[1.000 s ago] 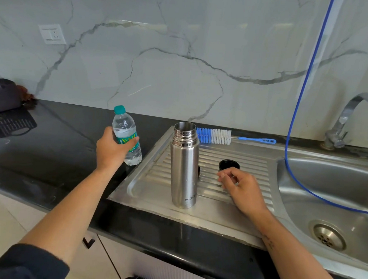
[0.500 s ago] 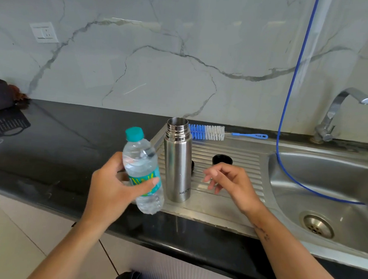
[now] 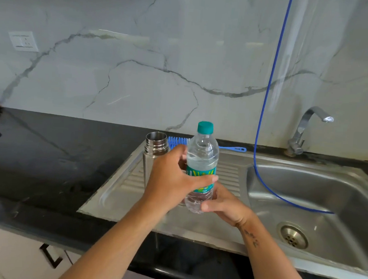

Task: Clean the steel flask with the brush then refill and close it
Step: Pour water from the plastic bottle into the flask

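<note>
Bright, even daylight; soft glare on the marble wall and steel sink; wide-angle bending at edges

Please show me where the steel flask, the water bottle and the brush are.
steel flask (image 3: 156,142): head view, on its ridged open neck.
water bottle (image 3: 202,153): head view, on its clear shoulder, above the label.
brush (image 3: 234,148): head view, on its blue handle.

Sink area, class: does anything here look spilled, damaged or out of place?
One oddity: a blue hose hangs down the wall into the sink basin, away from the tap. No spill or damage shows.
</note>
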`<state>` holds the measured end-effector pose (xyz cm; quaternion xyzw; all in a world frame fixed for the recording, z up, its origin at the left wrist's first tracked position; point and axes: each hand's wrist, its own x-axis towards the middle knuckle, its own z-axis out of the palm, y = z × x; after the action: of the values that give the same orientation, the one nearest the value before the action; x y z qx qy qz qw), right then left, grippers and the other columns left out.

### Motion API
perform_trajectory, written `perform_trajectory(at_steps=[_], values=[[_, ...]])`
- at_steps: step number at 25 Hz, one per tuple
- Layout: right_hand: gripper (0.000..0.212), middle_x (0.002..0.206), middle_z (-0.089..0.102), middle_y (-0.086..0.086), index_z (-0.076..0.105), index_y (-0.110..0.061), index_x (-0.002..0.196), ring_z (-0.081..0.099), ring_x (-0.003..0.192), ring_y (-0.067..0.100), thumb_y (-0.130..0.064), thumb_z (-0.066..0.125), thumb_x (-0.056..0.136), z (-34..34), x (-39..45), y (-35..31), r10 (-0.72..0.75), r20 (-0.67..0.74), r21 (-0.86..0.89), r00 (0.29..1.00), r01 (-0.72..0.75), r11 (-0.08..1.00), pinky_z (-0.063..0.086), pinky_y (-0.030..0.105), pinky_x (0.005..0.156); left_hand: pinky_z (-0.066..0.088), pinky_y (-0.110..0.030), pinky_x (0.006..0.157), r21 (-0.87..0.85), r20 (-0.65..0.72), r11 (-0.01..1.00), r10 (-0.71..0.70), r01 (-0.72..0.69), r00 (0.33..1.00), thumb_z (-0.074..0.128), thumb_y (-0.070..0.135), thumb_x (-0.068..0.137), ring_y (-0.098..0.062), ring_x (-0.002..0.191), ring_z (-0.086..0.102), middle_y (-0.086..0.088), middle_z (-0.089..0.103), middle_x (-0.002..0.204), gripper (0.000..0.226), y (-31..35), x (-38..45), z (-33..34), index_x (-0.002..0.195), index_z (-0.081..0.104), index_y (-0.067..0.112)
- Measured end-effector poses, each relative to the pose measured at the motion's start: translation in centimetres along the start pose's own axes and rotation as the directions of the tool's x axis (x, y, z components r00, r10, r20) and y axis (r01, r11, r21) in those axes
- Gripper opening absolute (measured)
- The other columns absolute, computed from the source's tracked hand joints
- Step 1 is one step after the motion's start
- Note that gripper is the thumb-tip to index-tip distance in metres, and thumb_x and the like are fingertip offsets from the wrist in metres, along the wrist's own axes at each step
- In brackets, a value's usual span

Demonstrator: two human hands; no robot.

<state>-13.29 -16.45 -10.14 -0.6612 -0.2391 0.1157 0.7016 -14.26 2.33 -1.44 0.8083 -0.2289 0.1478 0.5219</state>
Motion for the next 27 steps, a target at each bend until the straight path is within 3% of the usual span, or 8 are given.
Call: perform_trajectory(at_steps=[2,5,8,12,16,21,25,27], values=[[0.069,0.109,0.062,0.04,0.06,0.006,0.122,0.06,0.102,0.033,-0.027,0.091,0.07,0.2,0.1,0.0,-0.04,-0.173,-0.036,0.984,0.035,0.999,0.05,0.049,0.09,0.058,-0.023,0.072,0.026,0.053,1.0,-0.003,0.002,0.999,0.096,0.047,0.058,0.005,0.082,0.069,0.016,0.074,0.09,0.054,0.3,1.1,0.5,0.099,0.066,0.028],[0.055,0.093,0.073,0.01,0.064,0.005,0.113,0.068,0.085,0.015,-0.017,0.086,0.067,0.1,0.0,-0.1,-0.101,-0.327,-0.069,0.939,0.083,0.994,0.055,0.026,0.073,0.048,-0.012,0.065,0.082,0.089,0.994,0.07,-0.077,0.994,0.089,0.057,0.066,0.005,0.079,0.065,0.017,0.068,0.091,0.055,1.9,3.0,0.4,0.107,0.064,0.029],[0.051,0.09,0.068,0.012,0.059,0.013,0.115,0.064,0.078,0.015,-0.005,0.083,0.073,-0.2,0.2,0.2,-0.135,-0.382,-0.066,0.914,0.119,0.991,0.054,0.025,0.067,0.054,-0.025,0.068,0.162,0.035,0.954,0.249,-0.252,0.968,0.075,0.066,0.08,-0.004,0.072,0.065,0.01,0.069,0.091,0.047,4.4,6.1,-0.8,0.107,0.069,0.028],[0.058,0.096,0.067,0.017,0.057,0.015,0.12,0.064,0.084,0.019,-0.005,0.082,0.071,-0.1,-0.1,0.0,-0.16,-0.431,-0.072,0.888,0.142,0.987,0.057,0.027,0.069,0.049,-0.034,0.061,0.382,0.331,0.712,0.49,-0.589,0.806,0.062,0.063,0.089,-0.011,0.061,0.053,0.007,0.06,0.066,0.043,6.3,9.4,-2.9,0.08,0.067,0.021],[0.052,0.094,0.073,0.01,0.061,0.013,0.115,0.068,0.083,0.014,0.001,0.082,0.069,0.3,-0.2,-0.4,-0.209,-0.459,-0.106,0.863,0.18,0.978,0.057,0.024,0.071,0.038,-0.033,0.055,0.482,0.418,0.549,0.541,-0.683,0.73,0.047,0.065,0.092,-0.014,0.059,0.041,0.003,0.043,0.06,0.055,5.9,11.1,-3.9,0.068,0.049,0.016],[0.043,0.089,0.078,-0.001,0.067,-0.003,0.106,0.071,0.078,0.009,0.006,0.089,0.07,1.0,0.3,-0.1,-0.291,-0.577,-0.307,0.763,0.127,0.943,0.056,0.023,0.071,0.029,-0.036,0.053,0.489,0.455,0.576,0.473,-0.656,0.755,0.04,0.056,0.092,-0.017,0.052,0.029,-0.004,0.031,0.053,0.053,4.8,11.0,-3.8,0.062,0.03,0.015],[0.052,0.086,0.076,-0.009,0.065,-0.018,0.108,0.072,0.077,0.007,-0.019,0.096,0.066,1.4,0.3,-0.1,-0.459,-0.647,-0.586,0.609,-0.011,0.81,0.055,0.019,0.07,0.026,-0.032,0.051,0.643,0.333,0.625,0.293,-0.444,0.896,0.043,0.055,0.1,-0.023,0.051,0.032,-0.002,0.032,0.047,0.066,5.1,10.2,-2.8,0.053,0.035,0.011],[0.055,0.088,0.076,-0.012,0.063,-0.021,0.111,0.072,0.079,0.005,-0.022,0.096,0.067,1.5,0.2,-0.2,-0.475,-0.639,-0.6,0.605,-0.006,0.8,0.053,0.017,0.07,0.03,-0.03,0.052,0.664,0.289,0.656,0.218,-0.359,0.932,0.047,0.063,0.099,-0.018,0.054,0.042,-0.001,0.043,0.052,0.066,5.1,10.2,-2.6,0.056,0.045,0.013]])
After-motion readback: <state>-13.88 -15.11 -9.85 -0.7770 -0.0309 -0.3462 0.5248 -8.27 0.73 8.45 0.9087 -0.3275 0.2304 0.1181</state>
